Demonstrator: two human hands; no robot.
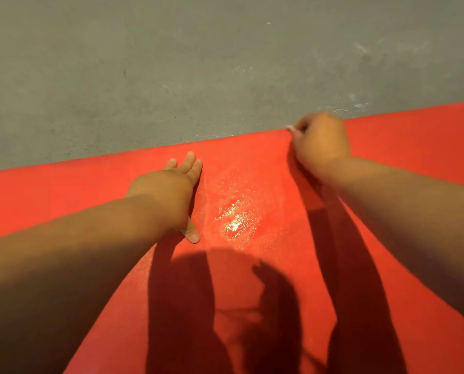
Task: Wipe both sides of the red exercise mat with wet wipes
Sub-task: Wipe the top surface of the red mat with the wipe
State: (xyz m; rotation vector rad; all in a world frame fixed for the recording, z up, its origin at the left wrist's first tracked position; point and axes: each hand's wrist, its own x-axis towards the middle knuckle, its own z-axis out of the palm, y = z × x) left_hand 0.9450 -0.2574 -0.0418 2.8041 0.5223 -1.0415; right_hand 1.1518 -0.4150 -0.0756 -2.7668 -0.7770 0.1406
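Observation:
The red exercise mat (252, 265) lies flat on the floor and fills the lower half of the head view. A wet, shiny patch (236, 220) glistens on it between my hands. My left hand (171, 195) rests flat on the mat with straight fingers, just left of the wet patch. At the mat's far edge, my right hand (319, 143) is curled and slightly blurred. A small pale bit of wet wipe (290, 128) sticks out from its fingers; the rest of the wipe is hidden in the hand.
Bare grey concrete floor (198, 63) stretches beyond the mat's far edge, with pale scuff marks at the right. Dark shadows of my arms and head fall across the near part of the mat.

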